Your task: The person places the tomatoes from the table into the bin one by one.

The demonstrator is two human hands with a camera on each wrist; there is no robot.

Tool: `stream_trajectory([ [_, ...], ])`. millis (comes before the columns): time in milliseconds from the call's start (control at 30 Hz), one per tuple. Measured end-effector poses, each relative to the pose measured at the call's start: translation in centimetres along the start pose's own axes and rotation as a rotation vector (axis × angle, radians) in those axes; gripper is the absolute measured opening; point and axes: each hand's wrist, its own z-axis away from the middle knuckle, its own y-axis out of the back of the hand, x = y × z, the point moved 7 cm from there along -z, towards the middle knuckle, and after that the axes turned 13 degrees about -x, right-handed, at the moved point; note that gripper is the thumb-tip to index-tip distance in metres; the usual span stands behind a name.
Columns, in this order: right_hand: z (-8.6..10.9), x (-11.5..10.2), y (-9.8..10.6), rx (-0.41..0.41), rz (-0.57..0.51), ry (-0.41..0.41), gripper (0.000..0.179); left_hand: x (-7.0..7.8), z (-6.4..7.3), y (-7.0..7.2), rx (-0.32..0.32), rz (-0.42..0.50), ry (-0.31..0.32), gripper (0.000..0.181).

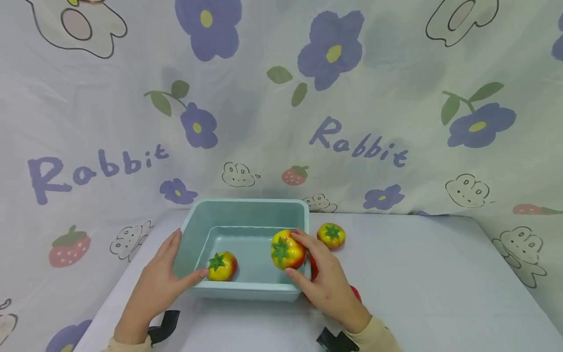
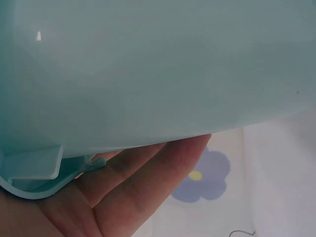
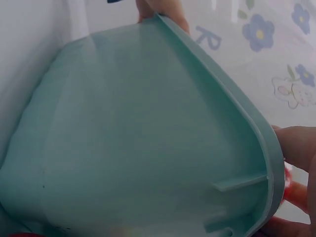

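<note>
A pale blue-green plastic bin (image 1: 246,286) stands on the table. My left hand (image 1: 158,278) grips its front left corner, the thumb over the rim; in the left wrist view, the fingers (image 2: 143,187) lie along the outer wall. Beside that thumb, a yellow-red toy tomato (image 1: 226,268) with a green star-shaped top rests on the bin floor. Between thumb and fingers, my right hand (image 1: 327,281) holds another toy tomato (image 1: 289,250) over the inside of the bin at its right rim. The right wrist view mostly shows the bin's outer wall (image 3: 138,123).
Behind the right hand, to the bin's right, a third yellow-red toy tomato (image 1: 333,236) sits on the white tabletop (image 1: 422,274). Red objects (image 1: 356,294) are partly hidden behind the right hand. A printed cloth (image 1: 255,127) hangs at the back.
</note>
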Motion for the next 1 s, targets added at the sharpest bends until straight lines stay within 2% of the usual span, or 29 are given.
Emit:
stream_trajectory([
  [167, 0.1, 0.1, 0.2, -0.002, 0.023, -0.016, 0.061, 0.2, -0.1, 0.1, -0.005, 0.004, -0.008, 0.107],
  [367, 0.0, 0.2, 0.0, -0.026, -0.003, -0.024, 0.057, 0.1, 0.1, 0.1, -0.004, 0.002, -0.003, 0.107],
  [667, -0.1, 0.4, 0.9, 0.011, -0.022, 0.034, 0.056, 0.2, 0.1, 0.1, 0.029, -0.005, -0.023, 0.106],
  [900, 0.0, -0.7, 2.7, 0.044, -0.086, 0.038, 0.053, 0.2, 0.0, 0.1, 0.029, -0.009, -0.025, 0.106],
  [1000, -0.1, -1.3, 3.8, 0.063, -0.078, 0.019, 0.053, 0.2, 0.0, 0.1, 0.032, -0.014, -0.028, 0.106],
])
